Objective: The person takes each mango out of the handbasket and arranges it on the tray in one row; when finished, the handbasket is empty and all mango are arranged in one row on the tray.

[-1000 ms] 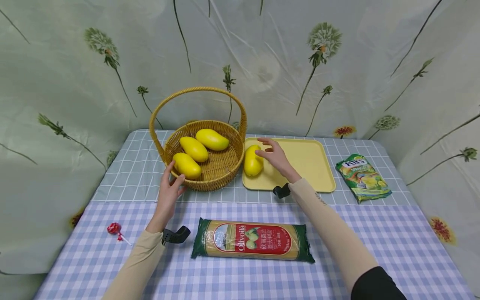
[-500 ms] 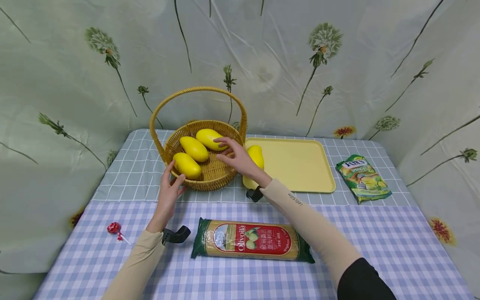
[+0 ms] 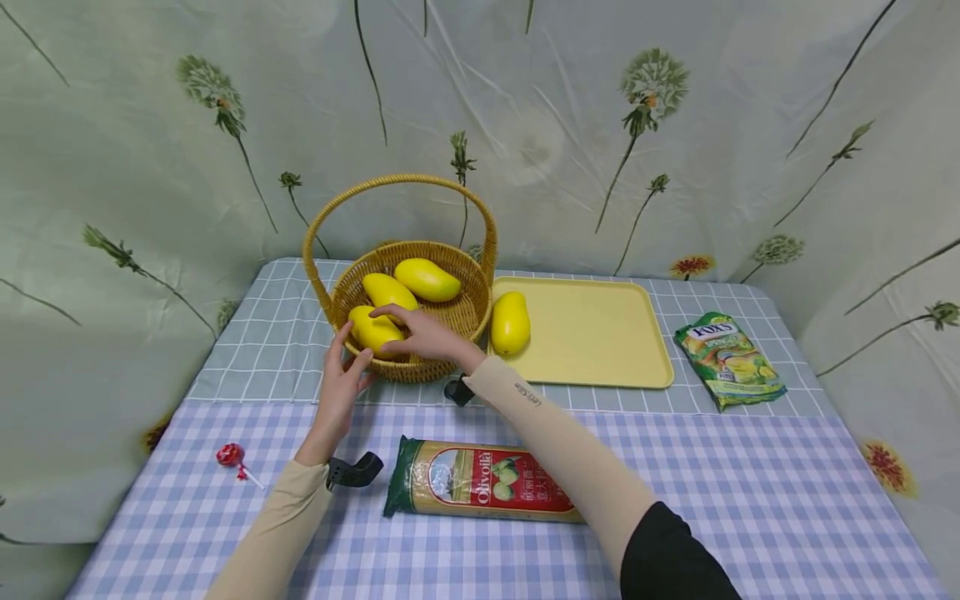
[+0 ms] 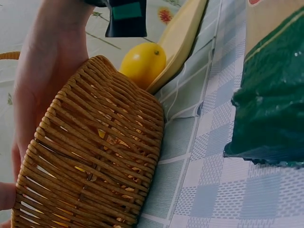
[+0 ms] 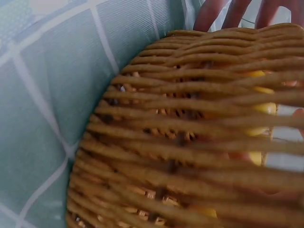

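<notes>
A wicker basket [image 3: 442,367] with a tall arched handle stands at the back left, holding several yellow mangoes. My left hand [image 3: 341,396] grips the basket's left front rim; only fingertips [image 4: 6,195] show at the edge of the left wrist view. Inside the basket, my right hand [image 3: 429,335] is over the front mango [image 3: 369,330], with thumb and fingers spread around it. Whether they press on it I cannot tell. Behind it lie another mango [image 3: 390,290] and a third one [image 3: 427,280]. The weave hides most of the right hand in the right wrist view.
One mango [image 3: 511,323] lies at the left end of a yellow tray [image 3: 600,333], right beside the basket. A green candy bag [image 3: 731,360] is at the far right. In front are a spaghetti pack [image 3: 487,479], partly under my right forearm, and a red lollipop [image 3: 230,455].
My right hand has moved left from above the mango on the tray, across the basket, to the front mango. The left hand has stayed at the rim.
</notes>
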`<state>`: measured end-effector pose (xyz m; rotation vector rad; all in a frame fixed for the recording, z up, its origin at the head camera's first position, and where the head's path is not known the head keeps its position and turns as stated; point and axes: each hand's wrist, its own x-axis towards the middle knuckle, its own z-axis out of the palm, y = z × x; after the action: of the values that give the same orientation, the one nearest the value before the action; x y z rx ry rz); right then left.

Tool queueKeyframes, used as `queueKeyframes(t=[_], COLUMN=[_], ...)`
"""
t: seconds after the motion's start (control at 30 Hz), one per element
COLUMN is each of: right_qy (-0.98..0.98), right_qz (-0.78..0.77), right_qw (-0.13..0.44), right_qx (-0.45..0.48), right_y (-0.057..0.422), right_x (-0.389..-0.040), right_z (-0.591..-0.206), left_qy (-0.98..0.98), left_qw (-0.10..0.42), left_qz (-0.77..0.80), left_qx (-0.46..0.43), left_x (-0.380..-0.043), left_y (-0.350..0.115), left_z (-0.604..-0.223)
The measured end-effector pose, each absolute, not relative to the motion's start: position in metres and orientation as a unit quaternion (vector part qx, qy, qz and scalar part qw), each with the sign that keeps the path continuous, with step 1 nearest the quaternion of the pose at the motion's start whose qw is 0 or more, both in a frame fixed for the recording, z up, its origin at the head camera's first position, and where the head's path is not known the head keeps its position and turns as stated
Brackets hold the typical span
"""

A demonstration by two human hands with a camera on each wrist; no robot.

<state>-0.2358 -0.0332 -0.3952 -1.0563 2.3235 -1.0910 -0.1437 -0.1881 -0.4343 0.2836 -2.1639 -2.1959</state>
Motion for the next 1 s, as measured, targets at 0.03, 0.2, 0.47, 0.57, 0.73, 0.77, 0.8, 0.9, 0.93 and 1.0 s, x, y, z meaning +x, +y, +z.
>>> queueKeyframes(t=[0.03, 0.2, 0.47, 0.57, 0.73, 0.77, 0.8, 0.9, 0.93, 1.0], right_qy=[0.827, 0.842, 0.834, 0.836, 0.831, 0.828, 0.826, 0.825, 0.826, 0.826], right_qz=[-0.380, -0.373, -0.413, -0.409, -0.425, -0.433, -0.439, -0.447, -0.448, -0.449], right_qw=[0.182, 0.185, 0.186, 0.177, 0.174, 0.176, 0.176, 0.175, 0.176, 0.175], right_qx=[-0.372, -0.342, -0.316, -0.321, -0.314, -0.309, -0.305, -0.298, -0.294, -0.291], right_y=[-0.035, -0.038, -0.030, -0.022, -0.005, -0.001, 0.003, 0.014, 0.017, 0.022], right_x=[-0.236, -0.236, -0.236, -0.238, -0.242, -0.242, -0.243, -0.243, -0.243, -0.243], right_z=[-0.396, -0.399, -0.396, -0.393, -0.386, -0.385, -0.384, -0.381, -0.381, -0.380], left_qy=[-0.700, -0.706, -0.709, -0.708, -0.706, -0.706, -0.706, -0.705, -0.706, -0.705], left_qw=[0.023, 0.027, 0.029, 0.028, 0.028, 0.028, 0.029, 0.031, 0.033, 0.036], left_qz=[-0.708, -0.702, -0.699, -0.700, -0.702, -0.702, -0.702, -0.702, -0.702, -0.702], left_qx=[0.092, 0.089, 0.089, 0.088, 0.090, 0.091, 0.092, 0.092, 0.091, 0.090], left_x=[-0.144, -0.143, -0.144, -0.145, -0.146, -0.146, -0.146, -0.145, -0.145, -0.144], left_y=[-0.188, -0.187, -0.187, -0.187, -0.188, -0.188, -0.188, -0.188, -0.188, -0.188], left_z=[-0.434, -0.435, -0.436, -0.437, -0.438, -0.438, -0.438, -0.436, -0.436, -0.436])
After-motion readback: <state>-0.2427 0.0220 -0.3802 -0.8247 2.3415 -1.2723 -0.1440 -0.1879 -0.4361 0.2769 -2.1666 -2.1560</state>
